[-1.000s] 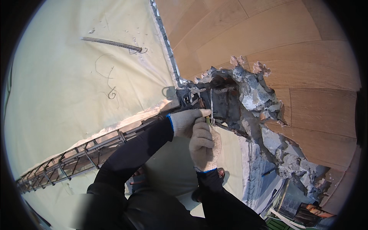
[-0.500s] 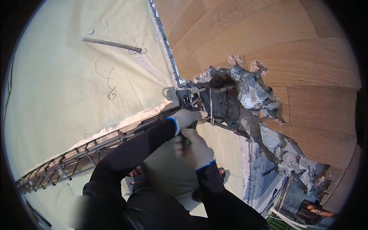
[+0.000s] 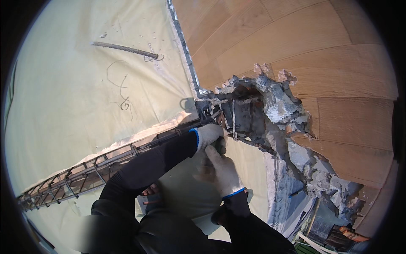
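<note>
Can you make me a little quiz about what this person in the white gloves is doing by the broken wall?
1. True or false: both hands wear white gloves with blue cuffs.
2. What does the left hand meet? A) the rebar cage where it enters the broken concrete; B) the loose bar lying on the pale sheet; C) the wooden panels.
3. Fill in: the right hand is just ___ the left hand, closer to the person.

Key: 1 true. 2 A. 3 below.
</note>
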Demonstrator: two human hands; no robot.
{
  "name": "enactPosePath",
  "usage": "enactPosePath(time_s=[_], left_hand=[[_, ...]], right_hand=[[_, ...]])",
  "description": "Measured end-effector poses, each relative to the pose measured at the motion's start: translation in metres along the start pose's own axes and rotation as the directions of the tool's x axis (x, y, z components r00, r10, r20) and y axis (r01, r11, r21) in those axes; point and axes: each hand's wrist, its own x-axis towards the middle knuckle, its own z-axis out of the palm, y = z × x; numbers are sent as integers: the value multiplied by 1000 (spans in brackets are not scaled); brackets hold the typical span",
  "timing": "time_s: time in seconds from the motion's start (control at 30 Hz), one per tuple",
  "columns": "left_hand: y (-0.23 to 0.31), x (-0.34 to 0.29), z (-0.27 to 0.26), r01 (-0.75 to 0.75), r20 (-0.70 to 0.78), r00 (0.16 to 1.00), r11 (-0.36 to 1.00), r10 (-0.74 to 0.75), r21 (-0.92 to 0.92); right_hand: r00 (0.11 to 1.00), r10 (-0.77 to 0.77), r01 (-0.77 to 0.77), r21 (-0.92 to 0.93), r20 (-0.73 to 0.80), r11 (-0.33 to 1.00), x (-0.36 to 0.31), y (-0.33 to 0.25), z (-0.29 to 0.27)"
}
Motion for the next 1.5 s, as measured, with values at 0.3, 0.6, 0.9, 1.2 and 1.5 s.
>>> enactPosePath(time_s=[0.3,0.6,0.9,1.2,1.5], left_hand=[[1,-1,-2,-239,166,966,438,199,866],[-3,-20,18,34,-96,975,289,202,957],[1,3,5,106,-156,987,844,-26,526],[-9,-3,3,39,-218,961,698,169,715],[-50,-60,12,33,-261,923,615,284,787]], right_hand=[[832,-10,-269,418,555,868,48,69,-38],[981,-18,57,-198,193,979,38,46,-37],[508,-499,-649,693,702,314,71,64,-10],[941,-28,-185,581,338,792,22,60,-26],[909,-355,373,-47,219,926,50,105,-24]])
